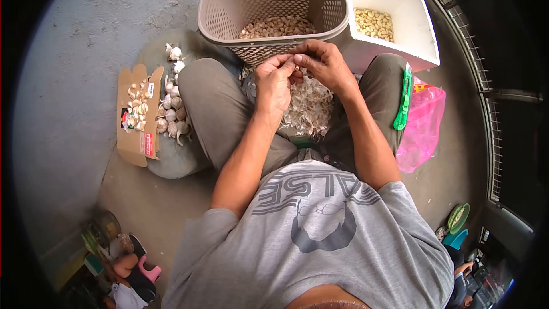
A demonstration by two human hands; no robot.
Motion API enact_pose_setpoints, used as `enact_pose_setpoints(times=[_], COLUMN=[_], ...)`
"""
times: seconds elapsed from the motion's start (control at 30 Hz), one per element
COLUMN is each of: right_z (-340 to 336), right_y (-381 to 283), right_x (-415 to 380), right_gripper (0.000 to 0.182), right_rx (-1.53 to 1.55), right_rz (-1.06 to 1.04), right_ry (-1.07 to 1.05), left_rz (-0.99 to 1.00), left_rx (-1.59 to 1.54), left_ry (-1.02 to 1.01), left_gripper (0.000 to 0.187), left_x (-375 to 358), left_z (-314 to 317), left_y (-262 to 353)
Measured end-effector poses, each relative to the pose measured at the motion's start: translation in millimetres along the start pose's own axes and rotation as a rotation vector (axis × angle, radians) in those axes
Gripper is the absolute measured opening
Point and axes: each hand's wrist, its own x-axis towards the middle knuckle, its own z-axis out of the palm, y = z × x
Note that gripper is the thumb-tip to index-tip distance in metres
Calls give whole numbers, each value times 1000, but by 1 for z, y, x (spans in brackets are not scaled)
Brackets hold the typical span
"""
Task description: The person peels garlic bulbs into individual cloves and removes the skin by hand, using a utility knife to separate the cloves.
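Note:
Both my hands meet above a pile of papery garlic skins [309, 106] between my knees. My left hand [276, 80] has its thumb and fingers pinched together, and my right hand [327, 66] is pinched close against it. What lies between the fingertips is too small to make out. Just beyond the hands stands a tall perforated basket [273, 48] with unpeeled cloves [277, 26] at its bottom. Right of that, a white foam box [412, 28] holds pale peeled cloves [373, 24].
On the left, a cardboard box [132, 147] holds cloves, beside whole garlic bulbs [171, 103]. A green cutter [404, 100] rests on my right knee near a pink bag [423, 129]. Other people [127, 269] sit at lower left and lower right.

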Motion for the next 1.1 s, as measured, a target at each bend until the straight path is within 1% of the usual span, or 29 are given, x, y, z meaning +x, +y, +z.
enact_pose_setpoints(times=[0.03,0.13,0.17,0.27,0.3,0.4,0.43,0.53,0.57,0.6,0.67,0.73,0.77,0.8,0.83,0.87,0.93,0.97,1.0,1.07,1.1], right_z=[0,-2,-2,-8,-6,-8,-10,-31,-40,-43,-42,-29,-25,-26,-26,-26,-27,-29,-22,-1,10], right_y=[-2,-18,-25,-10,-11,-18,-13,-29,-32,-37,-45,-41,-41,-39,-38,-37,-36,-36,-36,-36,-37], right_x=[0,-5,-6,0,1,-4,-3,-3,-4,-1,-2,2,2,2,0,-1,9,15,14,13,11], right_gripper=[16,11,13,12,13,16,22,25,23,23,21,16,13,12,12,12,10,8,8,7,6], right_rx=[-9,110,221,157,130,-65,17,138,241,245,357,390,484,359,429,498,557,468,373,182,7], right_rz=[-48,155,184,111,81,145,127,293,315,300,311,238,273,257,272,289,296,288,288,279,177], right_ry=[11,91,150,208,219,101,62,-179,-328,-433,-352,-364,-421,-427,-386,-349,-136,-120,-148,-202,-178], left_rz=[28,155,179,197,170,180,162,-11,-30,-29,-32,-58,-74,-90,-122,-118,-115,-130,-144,-180,-189], left_rx=[-15,-16,0,119,167,230,219,144,101,88,65,-5,-36,-66,1,-20,-63,-122,-178,-161,-129], left_ry=[10,120,86,15,16,-22,-8,-41,-16,-19,-21,-26,-25,-24,10,20,43,-1,-50,18,56], left_gripper=[11,12,11,10,12,13,14,18,21,21,23,25,27,29,41,44,50,54,58,57,58], left_x=[0,2,3,0,-2,-4,-5,-8,-9,-9,-9,-13,-13,-13,-12,-10,-6,-5,-4,-2,0], left_z=[1,3,1,7,11,14,13,10,15,15,14,17,18,18,17,16,15,12,10,14,17], left_y=[-1,3,6,10,9,1,3,12,14,13,11,7,2,1,1,1,2,3,5,6,10])
